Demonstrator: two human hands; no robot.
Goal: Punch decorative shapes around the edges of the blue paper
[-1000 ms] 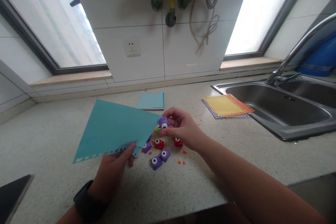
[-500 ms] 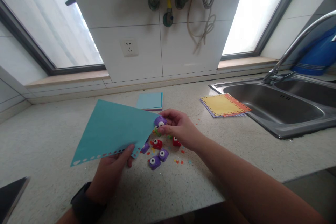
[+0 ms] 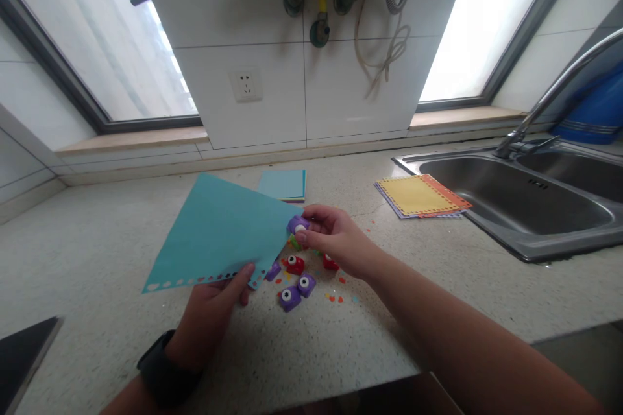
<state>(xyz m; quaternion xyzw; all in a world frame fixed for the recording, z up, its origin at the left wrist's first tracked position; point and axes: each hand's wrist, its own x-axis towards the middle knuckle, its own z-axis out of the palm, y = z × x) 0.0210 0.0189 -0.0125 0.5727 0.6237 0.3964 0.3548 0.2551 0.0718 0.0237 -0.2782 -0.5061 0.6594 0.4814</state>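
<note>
A teal sheet of paper (image 3: 221, 230) is tilted above the counter, its near edge lined with punched shapes. My left hand (image 3: 217, 305) pinches it by that punched edge, thumb on top. With my right hand (image 3: 341, 237) I grip a purple craft punch (image 3: 298, 225), thumb at its white button, at the sheet's right corner. Below, on the counter, lie a red craft punch (image 3: 294, 264), two purple craft punches (image 3: 291, 298) touching each other, and another red punch (image 3: 330, 262) partly hidden by my right hand. Small paper cutouts (image 3: 335, 299) are scattered around them.
Behind the teal sheet lies a stack of coloured paper (image 3: 287, 185). Yellow and orange sheets with punched edges (image 3: 418, 196) rest beside the steel sink (image 3: 530, 198), slightly over its rim. A dark flat object (image 3: 26, 356) is at the lower left.
The whole view has shifted slightly. The teal sheet's near left corner sits a little higher. Both hands keep their holds, and the purple punch stays at the sheet's right corner.
</note>
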